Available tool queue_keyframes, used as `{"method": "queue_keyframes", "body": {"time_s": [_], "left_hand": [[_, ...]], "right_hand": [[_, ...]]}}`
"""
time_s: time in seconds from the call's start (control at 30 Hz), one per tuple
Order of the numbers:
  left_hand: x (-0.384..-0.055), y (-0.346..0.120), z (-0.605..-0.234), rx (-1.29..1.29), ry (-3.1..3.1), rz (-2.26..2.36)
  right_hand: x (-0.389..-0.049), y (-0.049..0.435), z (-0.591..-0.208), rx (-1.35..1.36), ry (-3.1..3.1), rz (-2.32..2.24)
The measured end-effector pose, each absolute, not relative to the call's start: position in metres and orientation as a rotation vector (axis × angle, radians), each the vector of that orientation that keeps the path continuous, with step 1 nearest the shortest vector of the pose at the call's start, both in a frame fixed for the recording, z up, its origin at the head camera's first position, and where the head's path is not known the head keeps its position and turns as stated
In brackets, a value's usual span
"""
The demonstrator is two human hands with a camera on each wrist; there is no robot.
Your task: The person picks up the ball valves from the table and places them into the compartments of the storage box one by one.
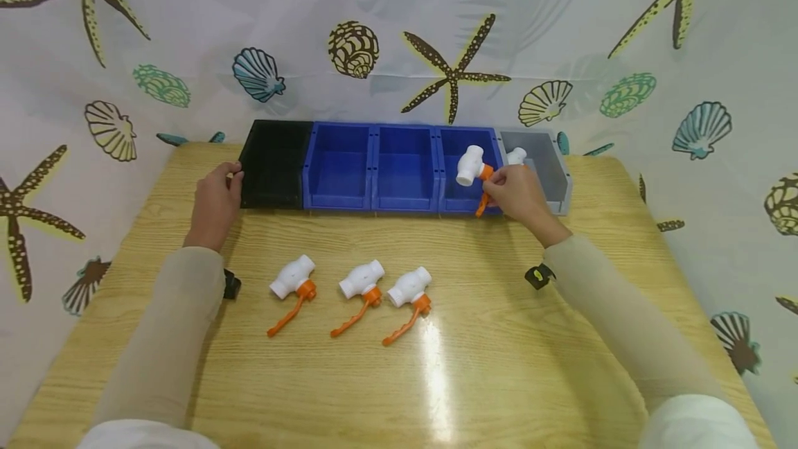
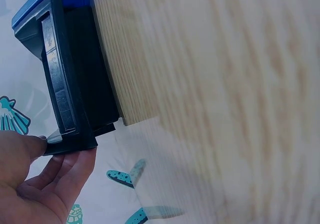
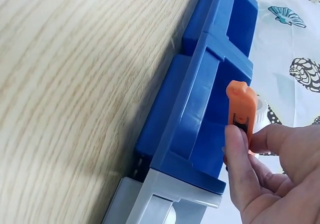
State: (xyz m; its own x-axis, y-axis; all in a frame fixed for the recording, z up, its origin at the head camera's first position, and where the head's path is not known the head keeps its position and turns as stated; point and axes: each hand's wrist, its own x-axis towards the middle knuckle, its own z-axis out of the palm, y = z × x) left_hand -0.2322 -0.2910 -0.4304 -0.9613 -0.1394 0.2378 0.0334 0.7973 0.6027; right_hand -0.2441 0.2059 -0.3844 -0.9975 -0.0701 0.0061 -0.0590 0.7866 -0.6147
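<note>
My right hand (image 1: 516,192) pinches a white ball valve (image 1: 470,165) by its orange lever (image 3: 242,108). The valve hangs over the rightmost blue bin (image 1: 470,206). At the left end of the bin row, my left hand (image 1: 215,203) grips the side rim of a black bin (image 1: 272,201), thumb on one side of the wall and fingers on the other, as the left wrist view shows. Another white valve (image 1: 516,155) sits in the grey bin (image 1: 559,189), partly hidden behind my right hand. Three more valves lie on the table, a left one (image 1: 293,277), a middle one (image 1: 362,278) and a right one (image 1: 409,287).
Two more blue bins, a left one (image 1: 339,201) and a middle one (image 1: 406,202), stand between the black bin and the rightmost blue bin. The row runs along the back of the wooden table (image 1: 299,393), against a shell-patterned cloth (image 1: 299,12).
</note>
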Motion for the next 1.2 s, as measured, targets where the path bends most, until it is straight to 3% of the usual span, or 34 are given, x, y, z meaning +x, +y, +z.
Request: {"method": "queue_keyframes", "body": {"time_s": [1.2], "left_hand": [[-0.229,-0.288,-0.428,0.087,-2.703,-0.928]], "right_hand": [[-0.282,0.182,-0.392,-0.045,3.139,-0.769]]}}
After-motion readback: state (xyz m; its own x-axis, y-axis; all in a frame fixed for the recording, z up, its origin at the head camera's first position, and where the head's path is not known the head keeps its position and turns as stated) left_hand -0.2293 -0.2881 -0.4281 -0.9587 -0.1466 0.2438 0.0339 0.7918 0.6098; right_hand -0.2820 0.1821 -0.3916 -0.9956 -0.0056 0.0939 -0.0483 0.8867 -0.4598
